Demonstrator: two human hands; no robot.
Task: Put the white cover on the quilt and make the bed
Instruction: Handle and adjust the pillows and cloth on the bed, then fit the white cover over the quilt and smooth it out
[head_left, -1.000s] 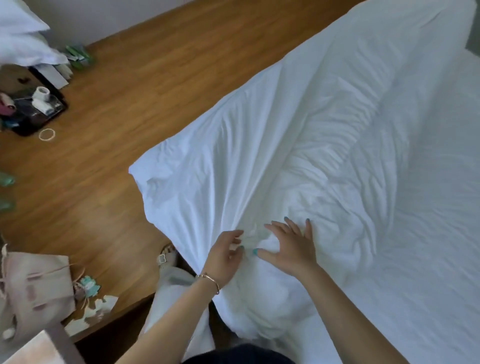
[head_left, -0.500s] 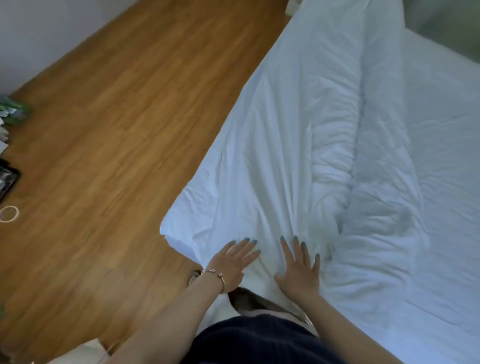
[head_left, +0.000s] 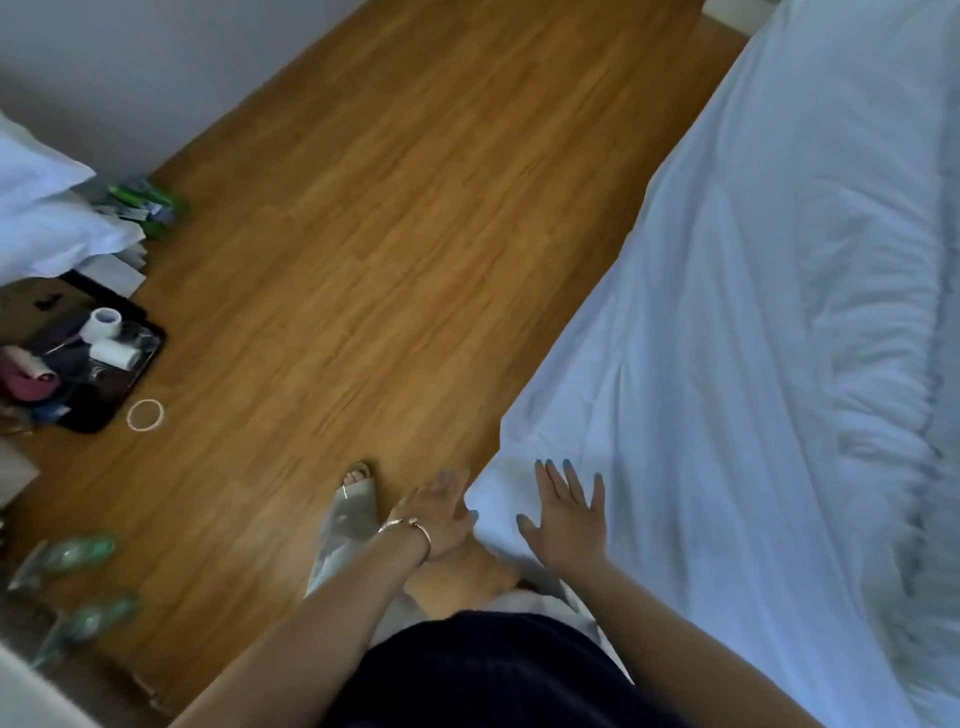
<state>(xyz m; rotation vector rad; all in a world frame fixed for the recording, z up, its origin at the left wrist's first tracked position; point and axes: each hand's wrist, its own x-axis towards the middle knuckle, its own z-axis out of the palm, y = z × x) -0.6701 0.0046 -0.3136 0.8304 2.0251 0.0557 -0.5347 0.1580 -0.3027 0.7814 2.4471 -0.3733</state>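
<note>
The white covered quilt lies spread over the bed, filling the right half of the view, with a bunched ridge running along its right side. Its near corner hangs at the bed's edge. My right hand lies flat on that corner with fingers spread. My left hand, with a bracelet on the wrist, is at the corner's left edge, fingers straight against the fabric's side.
Wooden floor stretches to the left of the bed. A black tray with rolls and small items sits at far left, a ring beside it. White pillows lie upper left. Green bottles lie lower left. My sandalled foot stands near the corner.
Both hands slid toward the near corner of the quilt, smoothing it flat. The view swung left, and the left hand now sits at the corner's edge rather than on top.
</note>
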